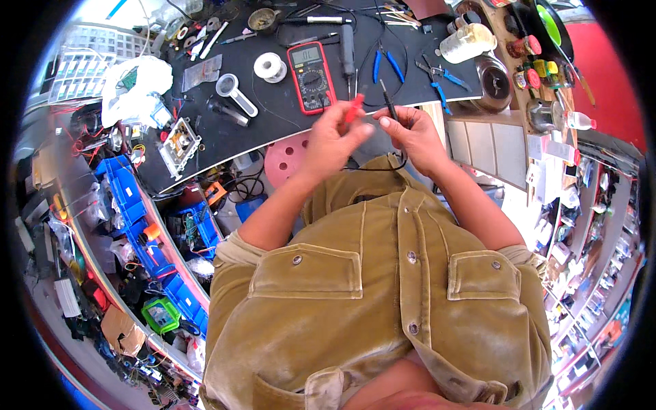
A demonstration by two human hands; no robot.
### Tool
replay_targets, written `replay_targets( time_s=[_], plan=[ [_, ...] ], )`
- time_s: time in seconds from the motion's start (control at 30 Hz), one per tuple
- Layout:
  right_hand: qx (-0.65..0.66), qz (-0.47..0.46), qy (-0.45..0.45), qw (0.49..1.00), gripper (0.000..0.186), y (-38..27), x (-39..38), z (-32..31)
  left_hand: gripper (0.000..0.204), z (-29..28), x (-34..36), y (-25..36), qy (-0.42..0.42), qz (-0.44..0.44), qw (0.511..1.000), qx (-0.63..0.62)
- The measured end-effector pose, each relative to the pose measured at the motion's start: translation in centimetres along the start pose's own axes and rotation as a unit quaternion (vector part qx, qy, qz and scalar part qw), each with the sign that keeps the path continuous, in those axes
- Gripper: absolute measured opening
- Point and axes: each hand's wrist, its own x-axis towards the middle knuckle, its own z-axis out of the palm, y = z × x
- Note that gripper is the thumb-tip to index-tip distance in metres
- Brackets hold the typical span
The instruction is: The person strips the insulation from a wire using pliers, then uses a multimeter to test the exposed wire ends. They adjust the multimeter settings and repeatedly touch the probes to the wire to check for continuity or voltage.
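My left hand is closed around a red test clip, its fingers covering the lower part. In my right hand a black test probe is pinched, tip pointing away from me over the table. A black cable loops below that hand. Both hands are close together at the table's near edge. Just beyond my left hand lies a red multimeter with its display lit. Past my right hand are blue-handled pliers, and a soldering iron with a dark grey handle lies between meter and pliers.
On the black table lie a solder spool, a magnifier and blue-handled cutters. A glass jar stands at the right end, beside a cloudy plastic jar. Blue bins sit lower left; a pink stool is under the edge.
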Motion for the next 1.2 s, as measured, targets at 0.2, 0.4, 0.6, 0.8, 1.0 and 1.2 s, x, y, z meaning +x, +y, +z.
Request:
replay_targets(
  time_s=[0.2,0.4,0.6,0.8,1.0,1.2],
  plan=[
    [0.089,-0.042,0.005,0.995,0.021,-1.5,0.0,-0.8,0.047,4.3,0.8,1.7,-0.016,0.051,0.995,0.086],
    [0.179,-0.032,0.019,0.983,0.022,-3.3,-0.4,-1.9,0.048,6.8,1.3,3.4,0.003,0.072,0.989,0.129],
    [0.173,-0.071,-0.072,0.98,0.029,-4.8,-0.7,-4.1,0.045,8.8,2.4,5.2,0.036,0.083,0.995,0.032],
    [0.244,-0.087,-0.134,0.957,0.038,-6.1,-1.1,-7.3,0.029,5.6,1.7,7.0,0.009,0.115,0.976,0.186],
    [0.055,-0.151,-0.191,0.968,0.044,-7.2,-1.6,-9.5,0.023,7.0,-0.2,10.9,-0.083,0.109,0.946,0.294],
    [0.041,-0.128,-0.213,0.968,0.047,-7.3,-2.5,-10.4,0.022,8.6,0.1,10.9,-0.079,0.105,0.945,0.3]
  ],
)
